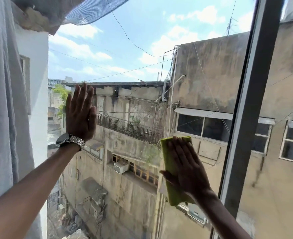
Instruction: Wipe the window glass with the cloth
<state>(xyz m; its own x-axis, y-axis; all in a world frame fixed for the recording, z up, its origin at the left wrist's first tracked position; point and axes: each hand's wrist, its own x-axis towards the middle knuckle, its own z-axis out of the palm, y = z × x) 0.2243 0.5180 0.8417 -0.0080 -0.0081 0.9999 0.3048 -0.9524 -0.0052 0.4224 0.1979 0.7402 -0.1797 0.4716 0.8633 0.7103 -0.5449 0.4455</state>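
Head view looks out through the glass at weathered buildings and a cloudy sky. Both arms reach forward to the pane.

The right hand lies flat with its palm pressed on the cloth, fingers straight and slightly spread, pointing up and a little left. It does not grip the cloth; it pins it against the glass. The thumb sticks out to the left, across the cloth's lower left part. The cloth is yellow-green, folded into a tall strip, and sits on the lower right part of the pane, just left of the dark frame. Its top edge shows above the fingertips and its bottom corner shows below the wrist.

The left hand is higher and well apart to the left, open and flat, fingers together and pointing up, holding nothing. It appears to rest on the glass, though contact cannot be told for sure. A metal watch sits on that wrist.

A pale curtain hangs along the left edge, just beside the left forearm. A piece of blue mesh hangs across the top left corner. Wires cross the sky outside.
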